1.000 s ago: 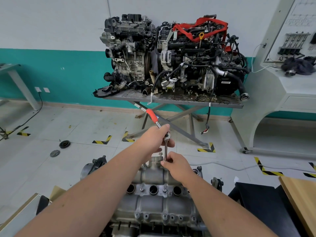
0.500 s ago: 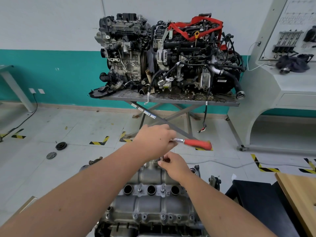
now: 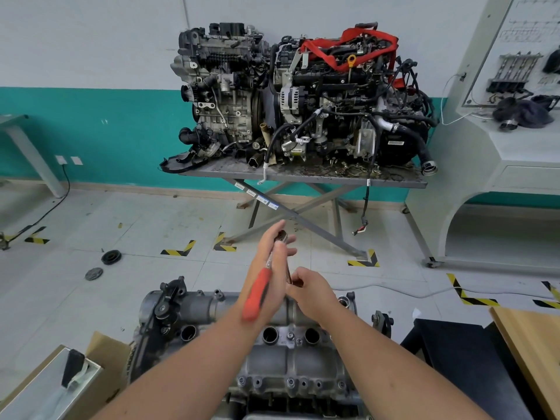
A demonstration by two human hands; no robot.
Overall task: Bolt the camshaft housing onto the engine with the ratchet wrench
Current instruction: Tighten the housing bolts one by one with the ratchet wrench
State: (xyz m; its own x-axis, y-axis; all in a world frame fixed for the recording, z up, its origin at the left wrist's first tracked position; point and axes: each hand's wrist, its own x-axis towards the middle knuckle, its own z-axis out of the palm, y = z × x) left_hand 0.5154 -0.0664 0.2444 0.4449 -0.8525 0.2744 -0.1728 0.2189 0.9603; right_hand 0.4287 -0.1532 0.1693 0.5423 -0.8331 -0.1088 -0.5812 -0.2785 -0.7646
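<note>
- Spinning the ratchet wrench [image 3: 263,283] is my job right now, and I think I am part way through tightening one bolt at the far end of the camshaft housing [image 3: 272,363].
- My left hand [image 3: 274,268] has its fingers out straight, flat against the wrench near its head; the red handle points back along my wrist.
- My right hand [image 3: 310,287] is just beside it, fingers curled round the thin bar that goes down from the wrench; the bolt itself is hidden under my hands.
- Next I guess I must swing the handle round again and keep the bar straight up.
- Below my arms sits the grey housing on the engine [image 3: 169,325].
- Far past my hands, more engines sit on a metal table [image 3: 303,174].
- No writing is clear enough for me to read.
</note>
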